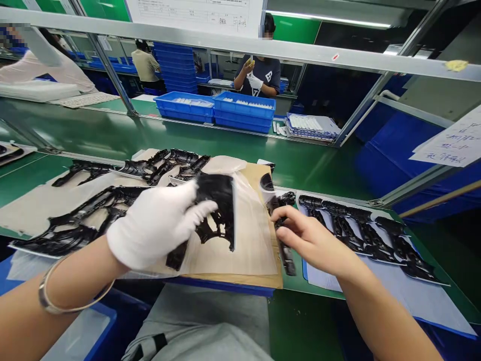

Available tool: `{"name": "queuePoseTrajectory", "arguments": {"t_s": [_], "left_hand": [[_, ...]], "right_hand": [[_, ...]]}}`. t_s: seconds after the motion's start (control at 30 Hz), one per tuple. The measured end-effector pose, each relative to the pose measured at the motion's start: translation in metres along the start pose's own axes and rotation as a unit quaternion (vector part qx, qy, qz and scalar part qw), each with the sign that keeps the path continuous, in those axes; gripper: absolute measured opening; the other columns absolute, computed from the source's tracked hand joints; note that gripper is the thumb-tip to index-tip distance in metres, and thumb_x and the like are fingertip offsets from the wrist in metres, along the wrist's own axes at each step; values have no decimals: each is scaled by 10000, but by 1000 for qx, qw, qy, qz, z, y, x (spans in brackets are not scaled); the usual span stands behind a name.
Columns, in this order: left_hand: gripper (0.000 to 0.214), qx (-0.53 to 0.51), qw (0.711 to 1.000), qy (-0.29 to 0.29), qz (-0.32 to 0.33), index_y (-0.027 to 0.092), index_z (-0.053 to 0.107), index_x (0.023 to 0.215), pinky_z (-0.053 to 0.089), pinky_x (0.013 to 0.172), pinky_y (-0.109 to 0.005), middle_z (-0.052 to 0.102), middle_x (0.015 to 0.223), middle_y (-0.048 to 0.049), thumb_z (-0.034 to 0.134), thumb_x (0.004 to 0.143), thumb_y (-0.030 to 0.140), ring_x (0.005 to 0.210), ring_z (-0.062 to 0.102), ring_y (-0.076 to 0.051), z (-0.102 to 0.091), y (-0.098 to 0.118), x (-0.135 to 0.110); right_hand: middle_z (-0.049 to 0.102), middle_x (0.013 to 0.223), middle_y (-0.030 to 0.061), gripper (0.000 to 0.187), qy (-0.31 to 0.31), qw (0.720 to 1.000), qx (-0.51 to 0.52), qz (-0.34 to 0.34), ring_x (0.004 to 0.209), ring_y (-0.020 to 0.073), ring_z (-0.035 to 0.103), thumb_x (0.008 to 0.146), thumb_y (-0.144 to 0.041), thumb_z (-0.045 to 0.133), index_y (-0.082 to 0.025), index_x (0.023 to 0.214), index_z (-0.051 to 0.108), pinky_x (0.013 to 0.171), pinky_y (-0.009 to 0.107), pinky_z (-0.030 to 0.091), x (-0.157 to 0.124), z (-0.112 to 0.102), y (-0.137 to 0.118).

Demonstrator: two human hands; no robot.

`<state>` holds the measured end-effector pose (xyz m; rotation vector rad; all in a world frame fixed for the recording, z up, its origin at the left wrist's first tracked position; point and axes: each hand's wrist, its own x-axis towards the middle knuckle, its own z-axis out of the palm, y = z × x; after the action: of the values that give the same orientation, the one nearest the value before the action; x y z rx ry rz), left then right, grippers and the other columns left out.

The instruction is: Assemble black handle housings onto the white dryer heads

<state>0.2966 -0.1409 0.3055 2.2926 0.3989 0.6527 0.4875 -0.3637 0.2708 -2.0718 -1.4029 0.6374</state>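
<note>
My left hand (161,220), in a white glove, grips a black moulded plastic panel (217,193) by its left side. The panel has cut-outs in its lower part and a light edge on the right, and it is slightly blurred. Bare, my right hand (304,233) pinches a long, narrow black plastic part (286,255) at the right edge of the brown board. Its fingertips hide some of that part. Under the panel lies a beige sheet (248,250) on the cardboard (276,271). More black moulded frames (86,215) lie to the left of my gloved hand.
Several black parts (349,228) lie in rows on white sheets at the right. Blue bins (244,120) and a stack of trays (311,128) stand on the far ledge. A metal rail (233,42) crosses above the bench. Across from me a person (268,75) handles something.
</note>
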Motion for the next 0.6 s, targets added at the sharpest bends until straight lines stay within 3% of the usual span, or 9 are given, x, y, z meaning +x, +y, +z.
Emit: {"name": "queuePoseTrajectory", "arguments": {"t_s": [0.07, 0.13, 0.23, 0.3, 0.4, 0.5, 0.6], "left_hand": [[276, -62, 993, 2, -100, 199, 699, 748, 520, 752, -356, 709, 759, -60, 673, 821, 464, 715, 625, -252, -8, -9, -4], [330, -201, 963, -18, -180, 185, 709, 774, 525, 627, -286, 719, 738, -50, 676, 819, 511, 659, 628, -213, -15, -18, -8], [303, -441, 864, -6, -242, 184, 731, 890, 576, 615, -280, 743, 768, -32, 802, 729, 430, 651, 669, -192, -29, -24, -20], [321, -505, 828, 4, -243, 169, 729, 914, 599, 588, -294, 752, 789, -43, 860, 667, 327, 633, 688, -195, -40, -25, -31], [314, -526, 808, 21, -265, 124, 718, 876, 596, 539, -248, 725, 708, -47, 883, 637, 243, 588, 692, -176, -56, -23, -50], [218, -542, 789, 37, -288, 118, 701, 859, 539, 469, -177, 672, 619, -1, 830, 689, 161, 483, 625, -102, -70, -26, -68], [121, -547, 792, 53, -267, 133, 689, 914, 473, 450, -133, 691, 672, 11, 721, 797, 128, 458, 579, -54, -83, -39, -84]], "right_hand": [[691, 838, 8, 255, 13, 988, 155, -8, 647, 162, 565, 1002, -512, 443, -276, 1098, 455, 599, 266, 423, -12, -3, 12], [675, 848, 15, 284, 50, 981, 187, 8, 668, 166, 567, 982, -534, 474, -275, 1094, 442, 593, 266, 426, -18, -3, 19], [583, 682, -37, 297, 97, 993, 29, 59, 563, 164, 532, 963, -551, 493, -287, 1099, 503, 542, 273, 384, -13, -2, 12], [528, 563, -63, 292, 87, 988, -105, 73, 488, 172, 511, 972, -545, 463, -294, 1101, 536, 526, 287, 360, 1, 0, -2], [576, 508, -38, 311, 28, 961, -267, 71, 538, 239, 609, 989, -507, 430, -280, 1149, 571, 535, 313, 363, 31, 8, -25], [743, 757, 68, 341, -64, 923, -374, 62, 726, 312, 709, 993, -470, 453, -243, 1166, 639, 545, 331, 398, 59, 18, -46], [771, 914, 139, 412, -104, 899, -423, 53, 814, 366, 730, 995, -487, 455, -206, 1210, 668, 551, 360, 454, 75, 26, -69]]}}
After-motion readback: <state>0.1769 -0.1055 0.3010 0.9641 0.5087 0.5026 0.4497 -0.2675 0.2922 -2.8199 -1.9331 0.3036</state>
